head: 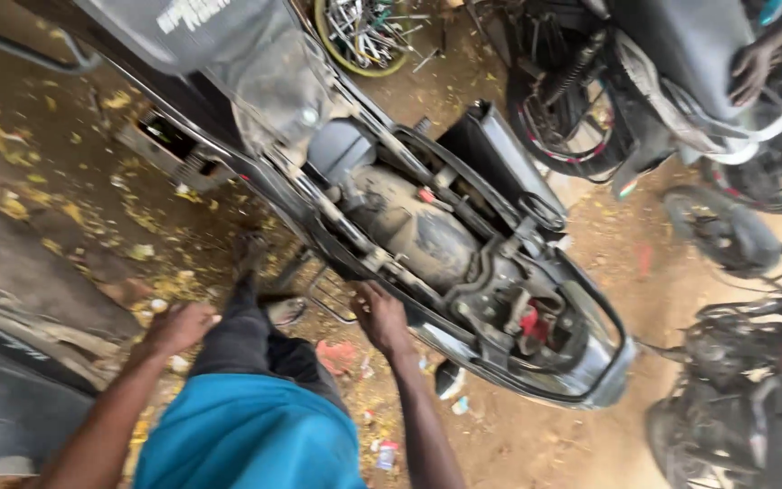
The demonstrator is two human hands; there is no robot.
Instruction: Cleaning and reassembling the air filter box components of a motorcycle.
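Observation:
A black scooter (463, 244) stands on bare dirt with its seat tipped up and its under-seat body opened, so the dusty tank and frame parts show. My right hand (380, 317) rests on the scooter's near side edge, fingers curled against the frame rail. My left hand (178, 328) hangs free to the left, by my raised knee in dark trousers, holding nothing that I can see. My foot in a sandal (284, 311) is set near the scooter's footrest.
More parked two-wheelers stand at the right (744, 226) and top right, where another person's hand (753, 72) lies on a seat. Yellow leaves litter the dirt ground (65, 181) at left. A dark vehicle body (2, 398) fills the lower left corner.

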